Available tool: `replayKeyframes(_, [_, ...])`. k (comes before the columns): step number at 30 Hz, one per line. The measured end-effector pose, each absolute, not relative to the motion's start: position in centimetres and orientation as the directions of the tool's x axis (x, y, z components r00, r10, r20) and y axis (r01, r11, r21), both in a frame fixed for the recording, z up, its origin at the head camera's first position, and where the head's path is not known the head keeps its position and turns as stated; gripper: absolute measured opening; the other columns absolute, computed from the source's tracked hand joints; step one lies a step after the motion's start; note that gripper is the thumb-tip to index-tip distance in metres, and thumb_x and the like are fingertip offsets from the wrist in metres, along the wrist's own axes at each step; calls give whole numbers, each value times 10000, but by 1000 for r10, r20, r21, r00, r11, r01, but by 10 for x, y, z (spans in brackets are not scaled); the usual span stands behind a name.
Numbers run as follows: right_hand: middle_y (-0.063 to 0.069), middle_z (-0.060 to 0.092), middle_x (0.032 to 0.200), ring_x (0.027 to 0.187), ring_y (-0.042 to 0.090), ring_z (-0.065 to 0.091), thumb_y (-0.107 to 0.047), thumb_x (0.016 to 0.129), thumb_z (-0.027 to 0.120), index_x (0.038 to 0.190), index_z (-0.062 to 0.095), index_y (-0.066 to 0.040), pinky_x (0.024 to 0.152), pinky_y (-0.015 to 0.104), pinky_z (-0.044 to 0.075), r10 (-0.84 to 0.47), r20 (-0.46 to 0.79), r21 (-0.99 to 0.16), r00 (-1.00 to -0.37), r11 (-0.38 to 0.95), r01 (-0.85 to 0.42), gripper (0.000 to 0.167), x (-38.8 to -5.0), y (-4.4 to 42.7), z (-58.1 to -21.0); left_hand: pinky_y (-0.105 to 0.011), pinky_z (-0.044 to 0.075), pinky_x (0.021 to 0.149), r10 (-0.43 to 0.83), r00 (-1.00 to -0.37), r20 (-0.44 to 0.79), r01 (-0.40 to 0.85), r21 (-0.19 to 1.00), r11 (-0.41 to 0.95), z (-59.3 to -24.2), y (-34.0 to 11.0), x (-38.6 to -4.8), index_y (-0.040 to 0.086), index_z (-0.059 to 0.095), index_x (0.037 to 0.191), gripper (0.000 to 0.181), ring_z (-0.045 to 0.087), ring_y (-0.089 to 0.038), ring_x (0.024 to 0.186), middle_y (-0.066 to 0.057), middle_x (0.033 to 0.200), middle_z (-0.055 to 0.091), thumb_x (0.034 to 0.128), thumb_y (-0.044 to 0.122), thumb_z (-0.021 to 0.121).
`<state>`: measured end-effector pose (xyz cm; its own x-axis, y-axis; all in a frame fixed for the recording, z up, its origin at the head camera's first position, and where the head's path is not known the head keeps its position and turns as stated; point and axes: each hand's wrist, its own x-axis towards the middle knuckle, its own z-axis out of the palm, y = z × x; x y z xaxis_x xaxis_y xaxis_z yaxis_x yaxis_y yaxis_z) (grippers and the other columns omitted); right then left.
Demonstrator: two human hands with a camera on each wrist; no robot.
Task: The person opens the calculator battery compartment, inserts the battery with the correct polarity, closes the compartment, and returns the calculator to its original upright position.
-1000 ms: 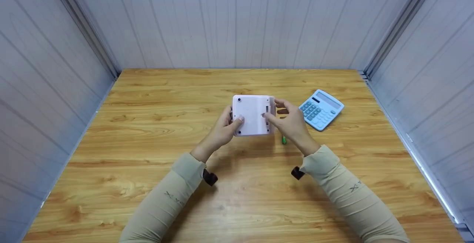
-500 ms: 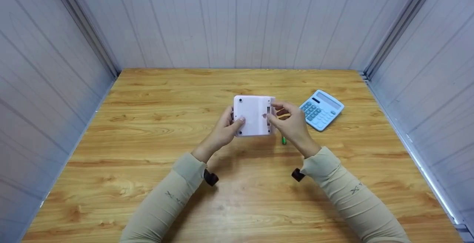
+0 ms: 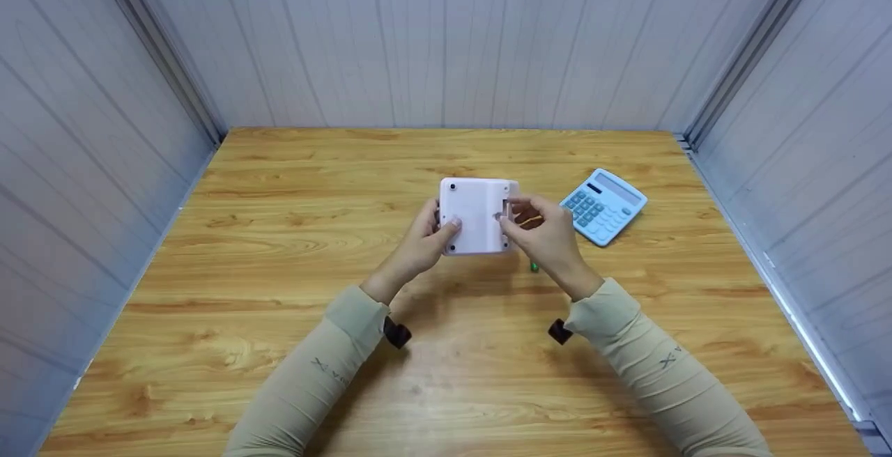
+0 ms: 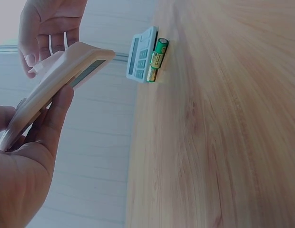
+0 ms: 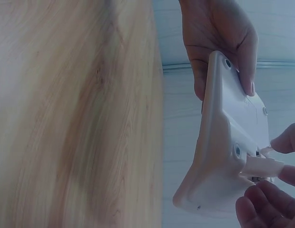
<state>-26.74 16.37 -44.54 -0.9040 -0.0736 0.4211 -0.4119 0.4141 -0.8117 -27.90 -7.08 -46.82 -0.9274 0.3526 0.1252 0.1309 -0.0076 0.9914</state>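
A pale pink calculator [image 3: 475,217] is held up over the table, its back with small dark round feet facing the head camera. My left hand [image 3: 423,233] grips its left side, thumb on the back and fingers underneath. At the other end, my right hand [image 3: 554,233] pinches a small pale battery cover [image 5: 264,166] between thumb and index finger, at the battery opening. In the right wrist view the cover stands out from the back, still against the slot. The inside of the opening is mostly hidden by my fingers.
A light blue calculator [image 3: 605,207] lies face up on the wooden table [image 3: 279,269], right of my right hand. Green batteries [image 4: 158,54] lie on the table near it; in the head view my right hand partly covers them. Pale panel walls [image 3: 446,39] enclose the table.
My right index finger has moved down and in toward the opening, and the thumb shifted slightly left. My left hand and the pink calculator have hardly moved.
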Motion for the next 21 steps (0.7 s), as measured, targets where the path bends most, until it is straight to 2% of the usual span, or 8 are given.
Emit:
replayKeyframes(7, [165, 803, 997, 863, 267, 741, -22, 928, 788, 1177, 785, 17, 740, 180, 603, -87, 432, -804, -898, 413, -427, 253, -266, 161, -445, -528, 620, 1044, 342, -934, 108, 115, 993, -1, -468, -72, -279, -20, 347, 1590, 477, 669, -411, 1316, -311, 1458, 607, 1133, 41, 471])
replayKeyframes(21, [164, 792, 987, 840, 249, 725, -9, 924, 796, 1204, 779, 20, 753, 172, 594, -102, 447, -791, -889, 418, -446, 282, -267, 168, -442, -543, 616, 1047, 317, -941, 115, 120, 993, -3, -471, -77, -280, -18, 367, 1572, 452, 677, -404, 1304, -304, 1447, 618, 1135, 41, 467])
